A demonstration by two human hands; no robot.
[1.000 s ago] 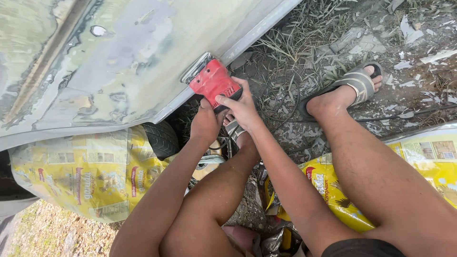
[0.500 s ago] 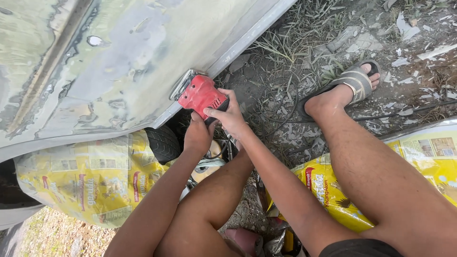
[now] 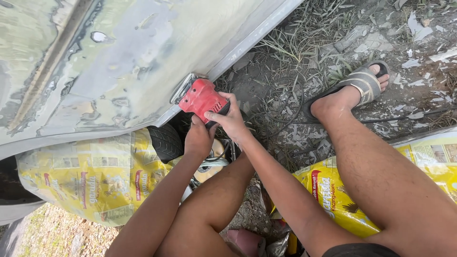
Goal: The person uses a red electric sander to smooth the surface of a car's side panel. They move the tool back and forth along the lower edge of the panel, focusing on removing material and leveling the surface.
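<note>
A red power sander [image 3: 200,97] presses flat against the lower edge of a pale, filler-patched car body panel [image 3: 109,66]. My right hand [image 3: 231,121] grips the sander's body from the right side. My left hand [image 3: 199,138] holds it from underneath, beside the right hand. Both forearms reach up from the bottom of the view. The sander's pad is mostly hidden against the panel.
A black tyre [image 3: 164,140] sits under the panel, masked with yellow printed paper [image 3: 90,178]. More yellow paper [image 3: 333,195] lies at the right. My foot in a grey sandal [image 3: 359,83] rests on littered dirt with dry grass. A black cable [image 3: 276,102] loops there.
The sander and both hands have slid leftward along the panel's lower edge. The view has shifted slightly with them.
</note>
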